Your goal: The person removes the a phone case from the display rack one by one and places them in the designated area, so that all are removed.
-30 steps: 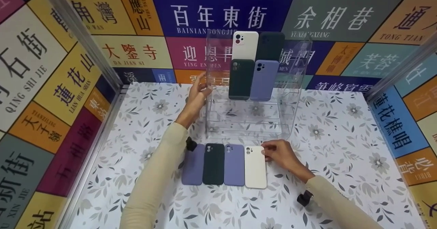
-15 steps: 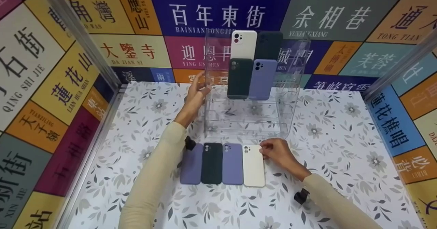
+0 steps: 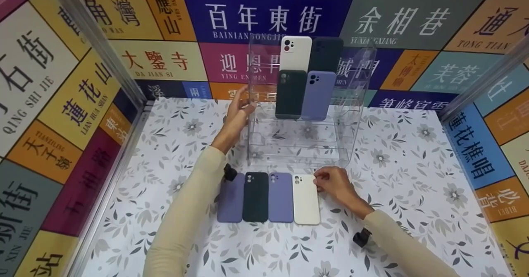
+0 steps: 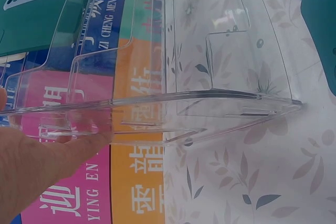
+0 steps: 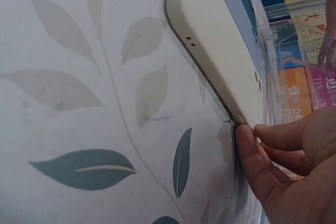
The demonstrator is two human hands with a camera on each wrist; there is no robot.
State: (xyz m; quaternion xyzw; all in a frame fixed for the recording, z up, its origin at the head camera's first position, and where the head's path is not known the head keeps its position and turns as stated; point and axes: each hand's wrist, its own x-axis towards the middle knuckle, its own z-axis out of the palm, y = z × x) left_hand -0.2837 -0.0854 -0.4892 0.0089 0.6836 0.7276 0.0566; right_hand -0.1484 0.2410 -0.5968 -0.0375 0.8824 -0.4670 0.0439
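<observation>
In the head view, my right hand (image 3: 337,186) pinches the upper right corner of a white phone case (image 3: 306,202) between thumb and fingertips. The right wrist view shows the case (image 5: 215,45) lifted slightly off the cloth along its near edge. My left hand (image 3: 239,118) holds the left side of a clear acrylic display stand (image 3: 301,157), thumb and fingers at its edge. On the stand's tiers lean a white case (image 3: 296,53), a dark green case (image 3: 328,53), another dark green case (image 3: 290,95) and a lilac case (image 3: 319,97).
Left of the white case, a lilac case (image 3: 281,198), a dark green case (image 3: 256,198) and another lilac case (image 3: 229,200) lie side by side on the floral cloth (image 3: 405,186). Walls with coloured street-name panels (image 3: 268,12) enclose the table.
Both hands keep their places and holds, on the white case's corner and the stand's side. Only a slight shift of the whole view shows.
</observation>
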